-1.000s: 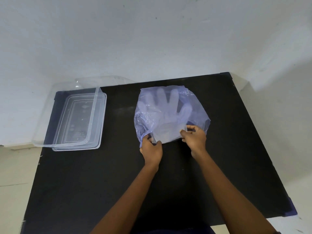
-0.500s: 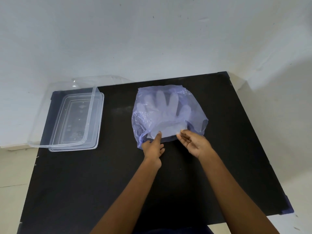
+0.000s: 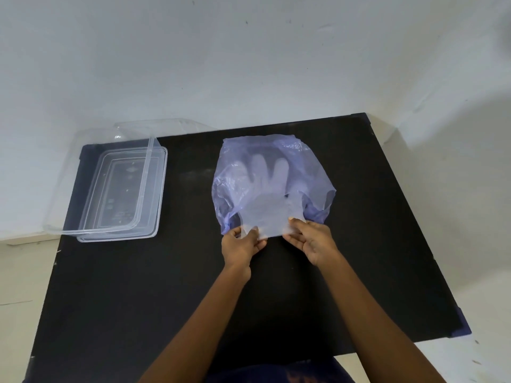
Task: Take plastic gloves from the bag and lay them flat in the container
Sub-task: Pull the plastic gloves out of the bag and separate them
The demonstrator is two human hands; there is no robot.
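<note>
1. Two bare forearms reach in from 6 o'clock over the black table [image 3: 138,299].
2. The left hand [image 3: 240,246] sits just left of centre, fingers pinched on the near left corner of the glove [image 3: 265,214] cuff.
3. The right hand [image 3: 312,240], at its 3 o'clock, pinches the cuff's near right corner; the two hands are near each other but apart.
4. The glove is translucent and lies flat, cuff toward 6 o'clock, fingers pointing to 12 o'clock. Its cuff pokes out of the bag's mouth; the fingers are inside the bag.
5. The bag [image 3: 312,172] is thin, pale violet and crumpled, lying at the table's centre, mouth toward the hands.
6. The container [image 3: 154,205] is clear and rectangular, well apart at 10 o'clock near the table's far left corner. A clear lid [image 3: 66,189] leans tilted on it, overhanging the table's left edge.
7. A pale wall [image 3: 249,64] stands beyond at 12 o'clock.
</note>
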